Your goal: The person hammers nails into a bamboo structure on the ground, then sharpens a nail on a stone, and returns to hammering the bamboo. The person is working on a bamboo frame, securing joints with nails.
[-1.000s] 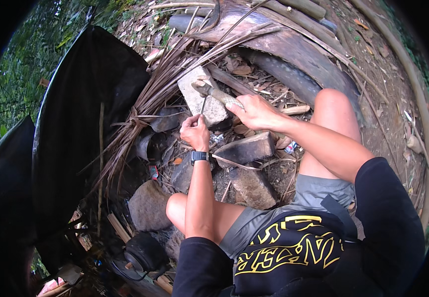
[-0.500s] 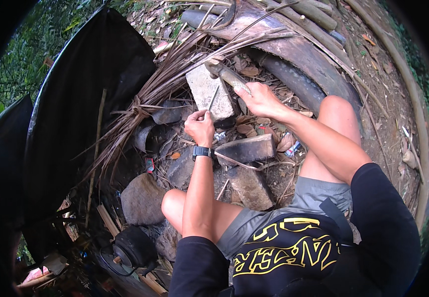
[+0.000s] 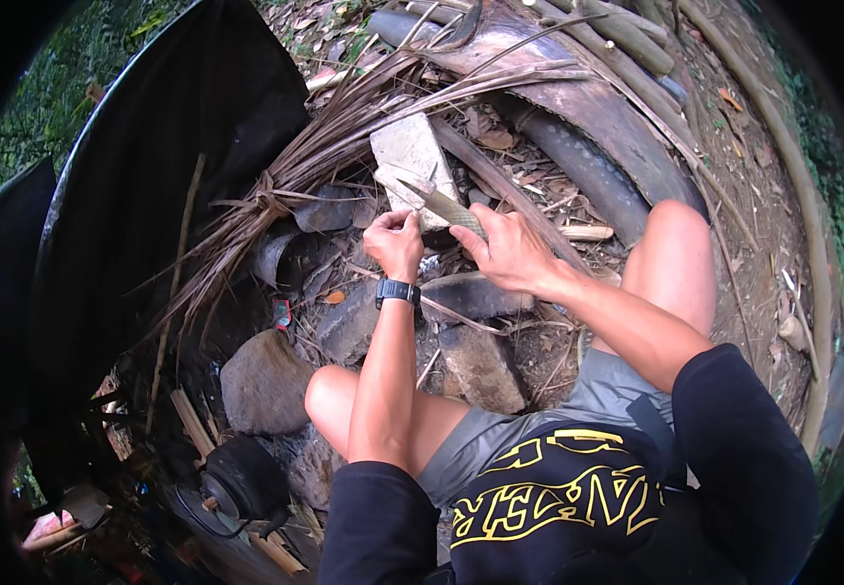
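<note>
My left hand (image 3: 395,242), wearing a dark wristwatch (image 3: 399,292), is closed in a pinch at the near end of a pale stone block (image 3: 408,146). What its fingertips hold is too small to make out. My right hand (image 3: 508,249) is closed, thumb forward, on a tapered pointed tool (image 3: 453,210) with a greenish-tan, textured body and a dark narrow tip. This tip points up and left over the block, just beyond my left fingertips. Inside my right grip the rest of the tool is hidden. A long brown stalk (image 3: 488,174) runs behind my right hand.
Dry palm leaves (image 3: 320,161) lie at the left of the block. Several stones (image 3: 266,382) and bricks (image 3: 480,368) surround my knees. A black kettle (image 3: 244,478) stands lower left, beside dark sheeting (image 3: 178,146). A large curved dry sheath (image 3: 578,107) lies at the upper right.
My right hand has come down closer to my left. A tapered point shows ahead of it instead of a knobbed end. The thin metal spike at my left fingers is no longer clear.
</note>
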The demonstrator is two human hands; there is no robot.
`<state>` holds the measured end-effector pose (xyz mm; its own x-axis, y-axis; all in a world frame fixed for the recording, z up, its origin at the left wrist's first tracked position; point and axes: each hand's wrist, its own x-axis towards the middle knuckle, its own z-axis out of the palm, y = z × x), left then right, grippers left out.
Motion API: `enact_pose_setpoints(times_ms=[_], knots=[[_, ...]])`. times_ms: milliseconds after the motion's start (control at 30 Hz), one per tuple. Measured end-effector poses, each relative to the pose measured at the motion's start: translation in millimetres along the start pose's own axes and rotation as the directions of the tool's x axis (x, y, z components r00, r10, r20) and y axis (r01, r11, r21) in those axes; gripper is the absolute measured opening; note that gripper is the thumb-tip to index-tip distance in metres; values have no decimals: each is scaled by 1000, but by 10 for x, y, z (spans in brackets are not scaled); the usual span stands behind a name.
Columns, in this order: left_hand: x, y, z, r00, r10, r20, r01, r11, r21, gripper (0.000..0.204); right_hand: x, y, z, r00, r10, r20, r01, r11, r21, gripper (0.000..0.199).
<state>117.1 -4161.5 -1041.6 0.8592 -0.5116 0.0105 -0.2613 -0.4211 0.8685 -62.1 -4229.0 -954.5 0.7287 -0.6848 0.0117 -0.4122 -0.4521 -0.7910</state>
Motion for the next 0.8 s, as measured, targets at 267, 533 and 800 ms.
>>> enact_pose_setpoints(times_ms=[267,533,800], knots=[[47,-100,-23,998,67,-18,-67,997,24,18,45,-297,-122,996,-62,-64,67,995,79,47],[20,-113,-44,998,45,-50,-43,998,38,17,40,-142,20,999,14,48,-9,994,-108,43],[45,42,27,998,53,-20,-53,998,35,10,234,122,71,998,63,21,-61,994,-95,45]])
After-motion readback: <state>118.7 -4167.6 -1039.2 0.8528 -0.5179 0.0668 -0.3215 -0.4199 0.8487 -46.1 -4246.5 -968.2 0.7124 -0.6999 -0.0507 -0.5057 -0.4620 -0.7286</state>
